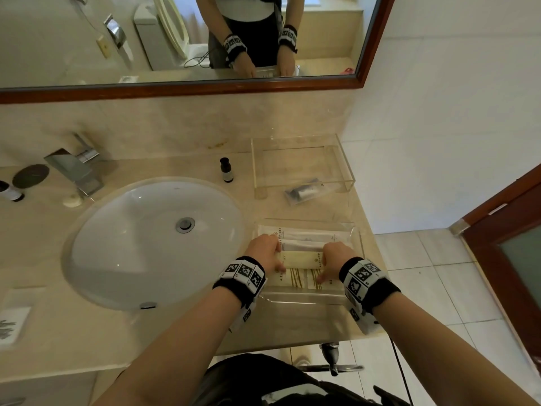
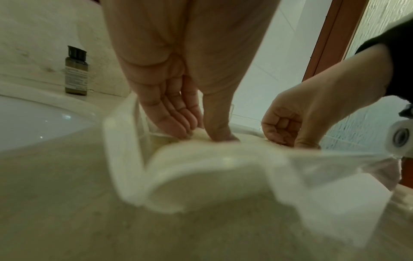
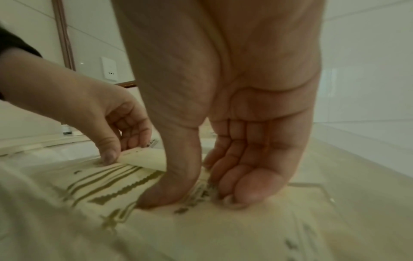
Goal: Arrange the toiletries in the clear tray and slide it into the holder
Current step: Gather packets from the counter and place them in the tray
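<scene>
The clear tray (image 1: 307,298) stands on the counter right of the sink. It holds white packets (image 1: 304,238) at the back, a cream packet (image 1: 301,260) in the middle and striped packets (image 1: 295,278) at the front. My left hand (image 1: 279,260) pinches the cream packet's left end (image 3: 145,158) between thumb and fingers. My right hand (image 1: 323,272) pinches its right end, the thumb pressed down on the striped packets (image 3: 107,187). The clear holder (image 1: 345,168) stands empty behind, by the wall. A dark packet (image 1: 304,192) lies on the counter in front of it.
A small dark bottle (image 1: 226,170) stands left of the holder. The white sink (image 1: 152,244) and the faucet (image 1: 76,168) fill the left. The counter's edge drops off just right of the tray, beside a tiled floor and a door.
</scene>
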